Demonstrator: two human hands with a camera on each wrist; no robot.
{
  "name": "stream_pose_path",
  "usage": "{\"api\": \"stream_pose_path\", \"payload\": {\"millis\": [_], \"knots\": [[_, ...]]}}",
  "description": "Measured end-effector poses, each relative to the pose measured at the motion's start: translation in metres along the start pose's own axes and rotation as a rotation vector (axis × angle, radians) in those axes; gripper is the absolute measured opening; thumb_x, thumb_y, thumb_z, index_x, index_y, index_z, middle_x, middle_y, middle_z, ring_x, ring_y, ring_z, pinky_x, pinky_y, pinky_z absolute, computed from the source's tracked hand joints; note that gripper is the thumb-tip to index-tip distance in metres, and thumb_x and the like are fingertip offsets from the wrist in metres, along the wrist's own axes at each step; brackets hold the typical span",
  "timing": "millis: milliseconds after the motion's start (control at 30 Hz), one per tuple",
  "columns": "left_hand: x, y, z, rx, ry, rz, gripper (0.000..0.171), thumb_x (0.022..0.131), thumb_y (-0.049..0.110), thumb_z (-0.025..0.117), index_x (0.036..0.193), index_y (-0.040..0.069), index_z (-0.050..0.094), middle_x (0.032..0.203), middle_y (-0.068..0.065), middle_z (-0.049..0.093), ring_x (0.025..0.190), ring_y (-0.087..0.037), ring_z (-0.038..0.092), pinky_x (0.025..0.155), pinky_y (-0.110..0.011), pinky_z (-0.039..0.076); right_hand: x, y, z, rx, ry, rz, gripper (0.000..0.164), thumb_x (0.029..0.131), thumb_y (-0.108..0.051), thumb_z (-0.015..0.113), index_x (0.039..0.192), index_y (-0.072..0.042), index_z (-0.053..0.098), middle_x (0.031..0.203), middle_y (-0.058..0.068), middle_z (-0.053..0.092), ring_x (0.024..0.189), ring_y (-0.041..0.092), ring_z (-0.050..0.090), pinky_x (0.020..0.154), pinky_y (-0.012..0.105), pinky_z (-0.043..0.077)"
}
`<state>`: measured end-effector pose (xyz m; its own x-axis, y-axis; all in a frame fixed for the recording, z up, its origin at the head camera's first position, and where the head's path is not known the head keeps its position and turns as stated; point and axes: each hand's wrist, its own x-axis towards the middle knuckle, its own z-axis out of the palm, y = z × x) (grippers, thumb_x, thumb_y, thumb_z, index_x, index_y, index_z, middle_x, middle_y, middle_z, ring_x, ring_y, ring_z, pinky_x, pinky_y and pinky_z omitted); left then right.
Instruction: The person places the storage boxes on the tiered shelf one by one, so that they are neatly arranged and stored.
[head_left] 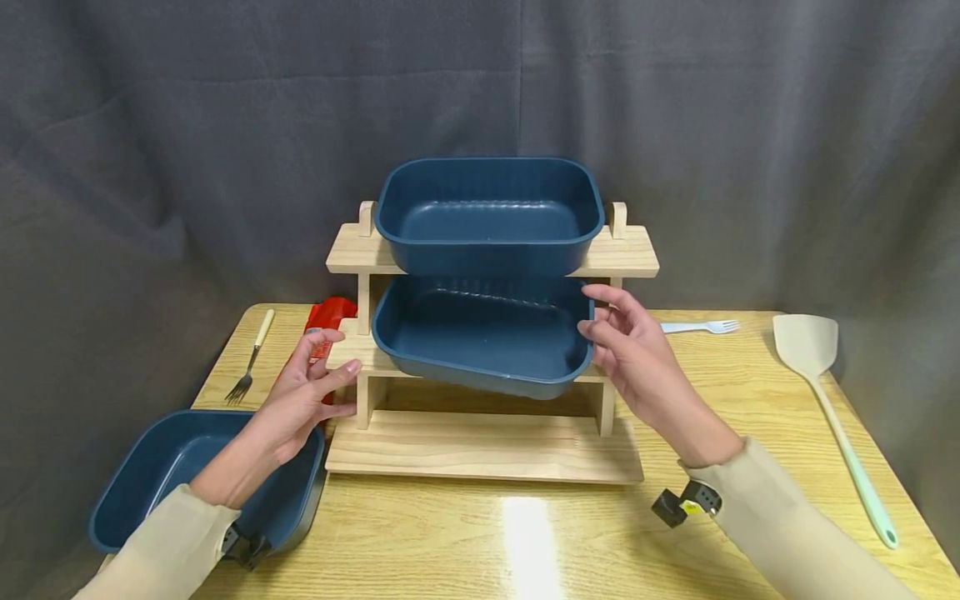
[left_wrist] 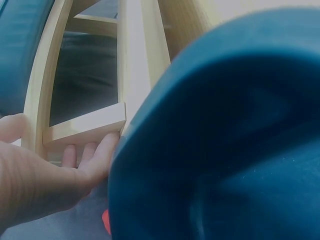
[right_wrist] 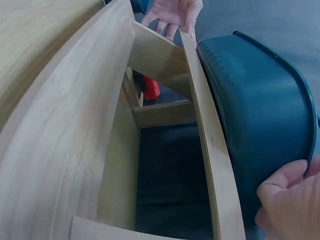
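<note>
A light wooden tiered rack stands on the table. On its middle shelf lies a dark blue plastic bin, turned at an angle, its right front corner jutting past the shelf edge. My right hand pinches that bin's right end, thumb on the near side, as the right wrist view shows. At the rack's left side my left hand holds the end of the middle shelf, with fingers tucked under the wood in the left wrist view. Another blue bin sits squarely on the top shelf.
A third blue bin stands at the left, under my left forearm. Behind the left hand is a red packet. A fork with a cream handle lies far left; a pale blue fork and a spatula lie right.
</note>
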<state>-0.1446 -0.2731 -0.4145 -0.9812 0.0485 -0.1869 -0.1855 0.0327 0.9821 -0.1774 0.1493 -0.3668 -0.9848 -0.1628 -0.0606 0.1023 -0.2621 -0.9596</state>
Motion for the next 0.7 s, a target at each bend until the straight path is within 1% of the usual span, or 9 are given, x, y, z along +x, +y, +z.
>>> {"api": "stream_pose_path", "payload": {"millis": [133,233,333,500,567,633,700], "knots": [[0.000,0.000,0.000,-0.001,0.000,0.000,0.049,0.109,0.024,0.071,0.149,0.028,0.042,0.126,-0.007,0.061,0.118,-0.026,0.061,0.097,-0.058,0.058,-0.003,-0.002,-0.001,-0.094,0.003,-0.016,0.038,0.109,-0.004,0.060,0.145,-0.013,0.054,0.108,0.004,0.047,0.090,0.013,0.058,0.070,0.017,0.049],[0.000,0.000,0.000,0.001,-0.002,-0.001,0.049,0.110,0.023,0.071,0.149,0.028,0.042,0.126,-0.007,0.061,0.117,-0.026,0.061,0.097,-0.057,0.058,-0.012,-0.002,0.000,-0.156,0.015,-0.027,0.040,0.109,-0.008,0.064,0.147,-0.014,0.054,0.110,0.006,0.048,0.088,0.016,0.055,0.075,0.022,0.051],[-0.001,0.001,0.000,0.003,-0.002,-0.003,0.048,0.109,0.023,0.071,0.148,0.028,0.042,0.126,-0.007,0.061,0.117,-0.026,0.062,0.096,-0.056,0.059,-0.024,-0.002,0.003,-0.154,0.033,-0.025,0.043,0.107,-0.007,0.065,0.148,-0.014,0.053,0.112,0.008,0.050,0.095,0.019,0.059,0.082,0.025,0.055],[-0.001,0.001,-0.001,-0.003,0.000,-0.006,0.048,0.109,0.023,0.071,0.148,0.029,0.042,0.123,-0.007,0.061,0.116,-0.025,0.062,0.095,-0.054,0.059,-0.042,0.000,0.010,-0.123,0.045,-0.017,0.043,0.106,-0.004,0.066,0.147,-0.012,0.054,0.112,0.009,0.053,0.098,0.022,0.064,0.089,0.029,0.058],[-0.001,0.001,0.000,-0.007,-0.001,-0.008,0.048,0.109,0.023,0.071,0.148,0.029,0.042,0.123,-0.007,0.061,0.116,-0.025,0.062,0.095,-0.054,0.059,-0.045,0.001,0.012,-0.140,0.048,-0.024,0.043,0.105,-0.003,0.065,0.146,-0.010,0.054,0.110,0.009,0.053,0.101,0.023,0.067,0.090,0.032,0.060],[0.000,0.001,0.000,-0.010,-0.004,-0.008,0.048,0.109,0.023,0.071,0.148,0.029,0.042,0.124,-0.007,0.061,0.116,-0.025,0.062,0.095,-0.054,0.059,-0.047,0.004,0.014,-0.159,0.052,-0.033,0.042,0.105,-0.003,0.066,0.145,-0.007,0.055,0.109,0.010,0.052,0.101,0.024,0.068,0.090,0.034,0.061],[0.000,0.001,0.000,-0.010,-0.007,-0.007,0.048,0.110,0.023,0.070,0.148,0.029,0.042,0.125,-0.007,0.060,0.116,-0.025,0.062,0.096,-0.055,0.059,-0.046,0.006,0.016,-0.170,0.056,-0.049,0.040,0.104,-0.001,0.066,0.143,-0.004,0.056,0.107,0.011,0.051,0.096,0.023,0.068,0.088,0.036,0.062]]}}
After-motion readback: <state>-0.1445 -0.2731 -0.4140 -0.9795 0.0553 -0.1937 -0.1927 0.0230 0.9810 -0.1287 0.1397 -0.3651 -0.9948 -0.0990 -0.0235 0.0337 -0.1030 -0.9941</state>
